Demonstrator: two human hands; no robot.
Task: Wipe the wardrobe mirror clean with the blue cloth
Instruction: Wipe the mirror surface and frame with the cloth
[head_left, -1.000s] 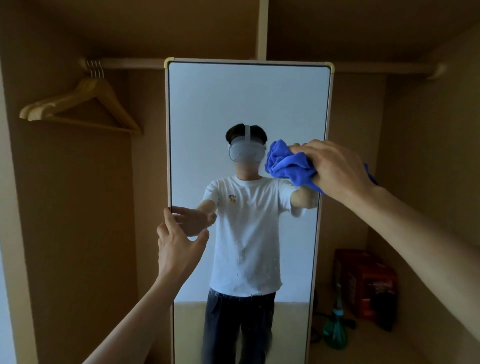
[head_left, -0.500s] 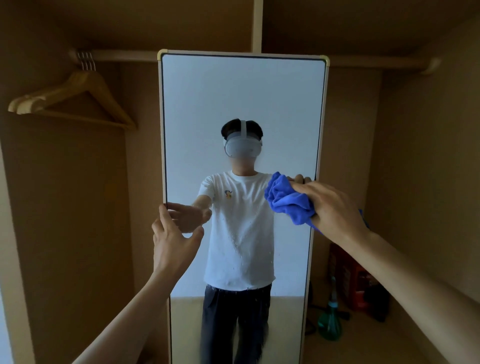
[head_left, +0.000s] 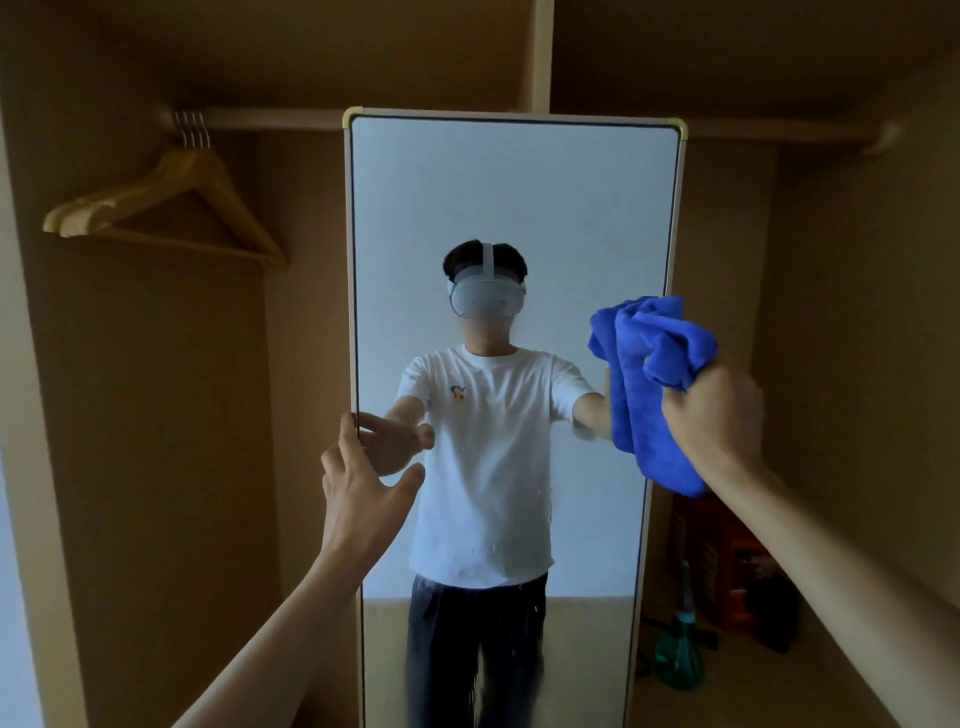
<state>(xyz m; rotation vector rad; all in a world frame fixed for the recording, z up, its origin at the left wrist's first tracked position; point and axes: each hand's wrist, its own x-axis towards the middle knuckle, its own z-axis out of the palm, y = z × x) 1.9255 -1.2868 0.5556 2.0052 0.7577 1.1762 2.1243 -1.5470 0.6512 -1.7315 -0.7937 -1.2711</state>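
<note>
Mirror (head_left: 514, 208) upright in wardrobe, bottom cut off. Right hand (head_left: 711, 415) fisted round bunched blue cloth (head_left: 649, 374) at mirror's right edge (contact with glass unclear). Left hand (head_left: 363, 483) spread, fingers straight along left frame, some hidden. Dim corner: red box (head_left: 727, 566), green bottle (head_left: 678, 660), blurred.

Left hand (head_left: 358, 488) reaches forward, fingers straight, thumb spread; right hand (head_left: 711, 415) fists round the blue cloth (head_left: 644, 374).

No words can be read; the red box (head_left: 727, 566) print (dim, blurred) is illegible.
</note>
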